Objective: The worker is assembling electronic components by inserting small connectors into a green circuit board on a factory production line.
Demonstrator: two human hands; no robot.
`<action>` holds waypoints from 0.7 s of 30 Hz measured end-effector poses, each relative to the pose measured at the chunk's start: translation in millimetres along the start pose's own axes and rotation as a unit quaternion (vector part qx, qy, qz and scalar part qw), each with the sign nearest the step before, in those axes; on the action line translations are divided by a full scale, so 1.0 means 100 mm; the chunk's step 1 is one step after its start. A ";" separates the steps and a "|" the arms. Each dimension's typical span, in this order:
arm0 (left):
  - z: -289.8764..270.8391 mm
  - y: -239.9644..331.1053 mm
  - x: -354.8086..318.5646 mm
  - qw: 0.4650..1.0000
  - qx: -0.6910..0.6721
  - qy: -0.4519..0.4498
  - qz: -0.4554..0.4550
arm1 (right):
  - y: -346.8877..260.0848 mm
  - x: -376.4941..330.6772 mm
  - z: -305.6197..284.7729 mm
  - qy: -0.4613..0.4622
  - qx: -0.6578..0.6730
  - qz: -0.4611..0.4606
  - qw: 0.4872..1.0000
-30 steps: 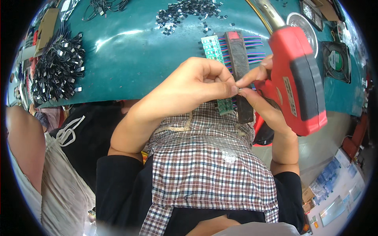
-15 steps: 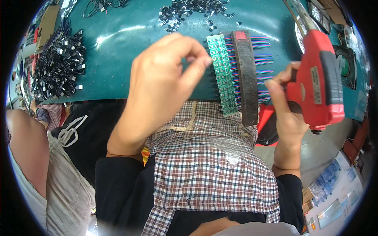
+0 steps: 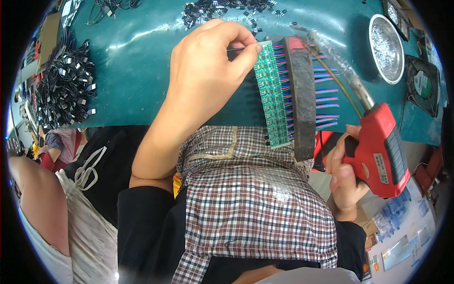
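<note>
My left hand [image 3: 208, 71] is closed in a pinch at the far left corner of a green circuit board panel [image 3: 273, 99]. What lies between its fingertips is too small and hidden to make out. My right hand [image 3: 345, 177] grips the handle of a red and black soldering gun [image 3: 380, 151]. Its metal tip points away and left, toward the board's far end, with a thin feed tube alongside. A dark, heavy bar [image 3: 302, 104] with a red end lies beside the panel, across rows of thin coloured wires [image 3: 326, 99] that stick out to the right.
Small black connectors [image 3: 222, 10] lie scattered at the back of the green table [image 3: 137, 71]. Bundled black cables [image 3: 66, 85] are piled at the left. A round metal bowl [image 3: 387, 49] and a black fan [image 3: 422, 87] stand at the right. Another person's arm [image 3: 40, 203] is at the lower left.
My left hand has moved away and slightly right, onto the board's far corner. My right hand has lowered and tilted the soldering gun, swinging its tip left toward the board.
</note>
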State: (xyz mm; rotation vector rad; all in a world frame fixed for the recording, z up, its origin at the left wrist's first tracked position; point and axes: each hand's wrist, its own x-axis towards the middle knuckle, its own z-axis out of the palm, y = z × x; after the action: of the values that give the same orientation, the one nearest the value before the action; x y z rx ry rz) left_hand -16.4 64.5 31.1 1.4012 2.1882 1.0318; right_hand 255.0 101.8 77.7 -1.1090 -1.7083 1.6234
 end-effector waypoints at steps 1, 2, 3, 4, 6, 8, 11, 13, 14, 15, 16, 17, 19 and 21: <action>0.01 -0.02 0.01 1.000 -0.008 0.005 0.018 | -0.01 0.02 -0.03 -0.027 -0.055 0.000 0.998; 0.01 -0.02 0.01 1.000 -0.007 0.003 0.017 | 0.01 0.01 -0.03 -0.027 -0.054 0.002 0.998; 0.00 -0.02 0.02 1.000 -0.004 -0.007 0.013 | 0.04 0.00 -0.03 -0.029 -0.077 0.016 0.997; 0.00 -0.02 0.04 1.000 0.000 -0.017 0.009 | 0.05 -0.02 -0.03 -0.031 -0.099 0.031 0.994; 0.00 -0.04 0.06 1.000 0.007 -0.024 0.016 | 0.03 -0.01 0.00 -0.020 -0.098 0.055 0.993; -0.01 -0.05 0.08 0.999 0.016 -0.030 0.021 | 0.04 0.00 0.02 -0.029 -0.084 0.069 0.994; -0.04 -0.05 0.11 0.999 0.028 -0.041 0.022 | 0.05 0.07 0.08 -0.033 -0.096 0.049 0.994; -0.04 -0.07 0.13 0.998 0.018 -0.058 0.007 | 0.10 0.09 0.05 -0.048 -0.095 0.045 0.993; -0.04 -0.07 0.13 0.998 0.018 -0.058 0.006 | 0.12 0.10 0.03 -0.062 -0.094 0.040 0.993; -0.04 -0.07 0.14 0.998 0.013 -0.061 0.004 | 0.12 0.10 0.04 -0.063 -0.094 0.041 0.993; -0.04 -0.07 0.14 0.998 0.008 -0.064 0.003 | 0.11 0.09 0.05 -0.057 -0.099 0.048 0.992; -0.04 -0.06 0.15 0.998 0.008 -0.065 0.002 | 0.11 0.09 0.06 -0.051 -0.105 0.055 0.992; -0.05 -0.05 0.15 0.997 0.008 -0.079 -0.009 | 0.11 0.09 0.07 -0.049 -0.106 0.061 0.991; -0.04 -0.06 0.15 0.997 0.005 -0.082 -0.012 | 0.10 0.10 0.07 -0.049 -0.107 0.066 0.991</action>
State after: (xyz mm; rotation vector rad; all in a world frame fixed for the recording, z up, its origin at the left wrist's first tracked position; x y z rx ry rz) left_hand -29.9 74.7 30.6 1.4063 2.0889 0.8668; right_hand 246.0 106.0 65.0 -1.2860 -1.9458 1.6256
